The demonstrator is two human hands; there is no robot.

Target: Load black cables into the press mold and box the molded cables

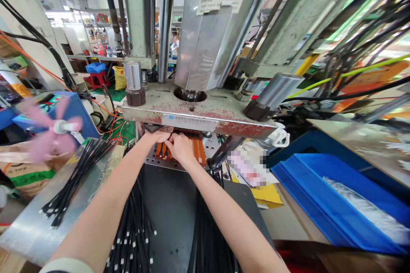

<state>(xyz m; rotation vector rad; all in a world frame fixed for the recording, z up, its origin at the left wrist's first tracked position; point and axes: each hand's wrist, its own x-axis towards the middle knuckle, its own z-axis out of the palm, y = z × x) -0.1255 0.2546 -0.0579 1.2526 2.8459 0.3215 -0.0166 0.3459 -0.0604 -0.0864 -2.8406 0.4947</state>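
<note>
Both hands meet at a copper-coloured mould (199, 150) under the heavy upper plate (192, 116) of a vertical moulding press. My left hand (162, 135) lies over the mould's back left part, its fingers close together and partly hidden. Beside it, touching or nearly so, my right hand (180, 147) has its fingers curled down over the mould. What either hand pinches is too small and covered to make out. Short black cable ends (162, 150) lie in the mould slots by my right fingertips. Black cables hang in a left bundle (136, 213) and a right bundle (208, 226) below.
A black work surface (173, 204) spans the front. More black cables (75, 175) lie on a metal table at left, near a spinning pink fan (53, 128). Blue bins (320, 196) stand at right. A steel post (224, 151) rises close to my right hand.
</note>
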